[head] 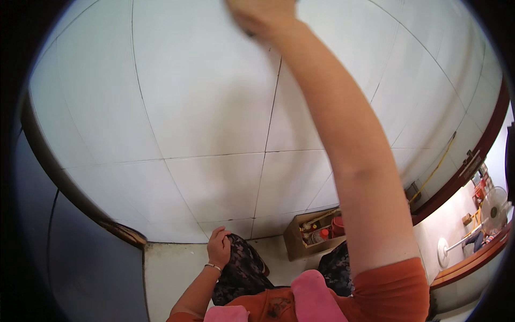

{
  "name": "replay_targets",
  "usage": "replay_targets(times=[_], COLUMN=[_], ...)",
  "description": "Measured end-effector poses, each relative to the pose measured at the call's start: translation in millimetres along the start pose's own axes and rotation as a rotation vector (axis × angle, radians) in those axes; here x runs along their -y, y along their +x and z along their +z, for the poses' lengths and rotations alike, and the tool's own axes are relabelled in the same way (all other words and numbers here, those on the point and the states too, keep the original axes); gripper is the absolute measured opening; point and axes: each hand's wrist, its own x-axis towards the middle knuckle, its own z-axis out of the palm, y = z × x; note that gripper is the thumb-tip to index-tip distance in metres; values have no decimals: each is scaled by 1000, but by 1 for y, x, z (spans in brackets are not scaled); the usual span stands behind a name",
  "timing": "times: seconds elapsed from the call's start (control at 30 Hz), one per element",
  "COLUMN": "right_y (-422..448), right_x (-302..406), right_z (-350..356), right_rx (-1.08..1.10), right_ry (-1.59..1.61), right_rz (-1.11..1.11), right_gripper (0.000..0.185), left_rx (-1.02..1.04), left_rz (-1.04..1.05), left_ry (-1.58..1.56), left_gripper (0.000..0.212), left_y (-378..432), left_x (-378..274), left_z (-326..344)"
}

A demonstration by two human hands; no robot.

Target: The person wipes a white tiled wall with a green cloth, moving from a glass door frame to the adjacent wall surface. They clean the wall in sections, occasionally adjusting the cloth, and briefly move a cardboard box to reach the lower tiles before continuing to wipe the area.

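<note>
My right arm stretches up in front of a white tiled wall (pixel 201 100). At the top edge of the view my right hand (pixel 265 16) is bent inward against or close to the tiles. It is blurred and partly cut off. Small dark bits show beside it, and whether it grips something cannot be made out. My left hand (pixel 219 245) rests on my knee (pixel 243 253) in dark patterned trousers, holding nothing. A light band circles that wrist. Thin dark joints divide the tiles.
By the wall's foot stands a cardboard box (pixel 291 241) holding a red-capped bottle (pixel 320 236) and other items. A blue-grey panel (pixel 96 257) is at left. A yellow stick (pixel 436 169) leans at right, near a doorway showing a pedestal fan (pixel 495 209) and, apparently, a person (pixel 478 240).
</note>
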Motion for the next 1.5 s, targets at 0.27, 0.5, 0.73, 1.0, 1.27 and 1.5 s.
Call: replay_targets(times=[0.27,0.5,0.73,1.0,1.27,1.5], right_y=[-135,-217,-76,-79,-103,-35], right_x=[111,83,-88,-173,72,-5], right_z=[63,31,-25,-57,55,32], right_rx=[180,520,26,-105,162,-83], right_ry=[522,479,-160,-233,577,151], right_rz=[-460,-661,-45,404,-534,-434], right_gripper=[46,53,28,52,42,39], left_rx=[15,9,-29,16,25,53], left_rz=[-25,-30,16,41,52,65], left_ry=[-22,-19,28,-4,-16,27], left_gripper=[19,18,18,18,18,19], left_y=[-2,-2,-3,1,1,4], left_x=[-5,-8,-5,-8,-4,-3], left_z=[4,4,1,13,13,16])
